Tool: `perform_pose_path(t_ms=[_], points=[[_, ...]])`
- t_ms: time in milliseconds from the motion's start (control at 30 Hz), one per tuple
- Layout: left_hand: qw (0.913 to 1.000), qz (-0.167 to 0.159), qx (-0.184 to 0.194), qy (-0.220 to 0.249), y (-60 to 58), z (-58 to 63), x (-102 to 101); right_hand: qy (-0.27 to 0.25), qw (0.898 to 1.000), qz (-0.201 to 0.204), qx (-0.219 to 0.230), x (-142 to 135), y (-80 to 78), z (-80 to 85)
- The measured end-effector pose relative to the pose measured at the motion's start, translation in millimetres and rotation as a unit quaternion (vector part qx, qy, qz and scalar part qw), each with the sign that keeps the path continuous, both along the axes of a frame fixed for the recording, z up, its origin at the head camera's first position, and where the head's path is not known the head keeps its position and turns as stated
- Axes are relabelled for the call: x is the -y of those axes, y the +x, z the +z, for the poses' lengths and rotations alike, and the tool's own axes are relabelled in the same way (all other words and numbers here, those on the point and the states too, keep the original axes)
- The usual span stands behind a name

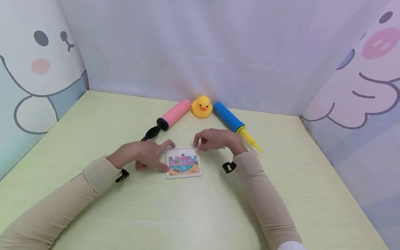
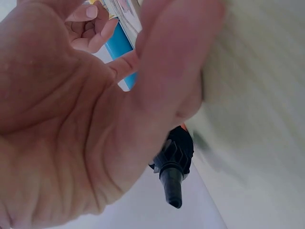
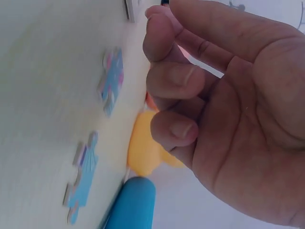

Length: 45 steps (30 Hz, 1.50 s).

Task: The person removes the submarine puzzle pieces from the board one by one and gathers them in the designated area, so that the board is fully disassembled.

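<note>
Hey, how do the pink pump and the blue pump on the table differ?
Nozzle: the pink pump has a black nozzle, the blue pump a yellow nozzle.
Direction: the pink pump's points lower left in the head view, the blue pump's lower right.
Place: the pink pump lies left of the yellow duck, the blue pump right of it.
Both lie on the table.

Puzzle tray (image 1: 185, 176) has white rim; its picture (image 1: 183, 166) shows pink, teal, sandy orange. 2 loose pieces (image 3: 113, 78): light blue, pink and purple touches. From tray: pink pump (image 1: 177, 113), black nozzle (image 1: 152, 132), 11 o'clock; yellow duck (image 1: 200, 113), orange beak (image 1: 203, 109), 1 o'clock; blue pump (image 1: 228, 117), yellow nozzle (image 1: 248, 138), 2 o'clock.
</note>
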<state>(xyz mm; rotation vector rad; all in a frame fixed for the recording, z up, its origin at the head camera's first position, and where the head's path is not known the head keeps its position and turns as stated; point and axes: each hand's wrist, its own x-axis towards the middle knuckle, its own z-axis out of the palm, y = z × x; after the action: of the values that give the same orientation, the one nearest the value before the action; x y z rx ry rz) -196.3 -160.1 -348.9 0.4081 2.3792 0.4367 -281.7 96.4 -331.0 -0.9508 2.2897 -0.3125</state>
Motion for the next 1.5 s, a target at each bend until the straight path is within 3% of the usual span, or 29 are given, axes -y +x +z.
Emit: perform_pose_path(t_ms=[433, 767, 1067, 1500], points=[[1.0, -0.003, 0.003, -0.003, -0.2, 2.0, 1, 0.001, 0.999, 0.048, 0.012, 32, 21.9, -6.3], [0.9999, -0.012, -0.002, 0.005, 0.2, 1.2, 2, -0.034, 0.996, 0.079, 0.011, 46, 35.3, -15.4], [0.9999, -0.005, 0.0, 0.01, 1.7, 3.4, 0, -0.031, 0.997, 0.066, 0.009, 54, 47.6, -19.6], [0.9999, 0.003, -0.004, 0.013, 2.9, 2.1, 1, -0.042, 0.996, 0.073, 0.018, 54, 46.2, -21.3]])
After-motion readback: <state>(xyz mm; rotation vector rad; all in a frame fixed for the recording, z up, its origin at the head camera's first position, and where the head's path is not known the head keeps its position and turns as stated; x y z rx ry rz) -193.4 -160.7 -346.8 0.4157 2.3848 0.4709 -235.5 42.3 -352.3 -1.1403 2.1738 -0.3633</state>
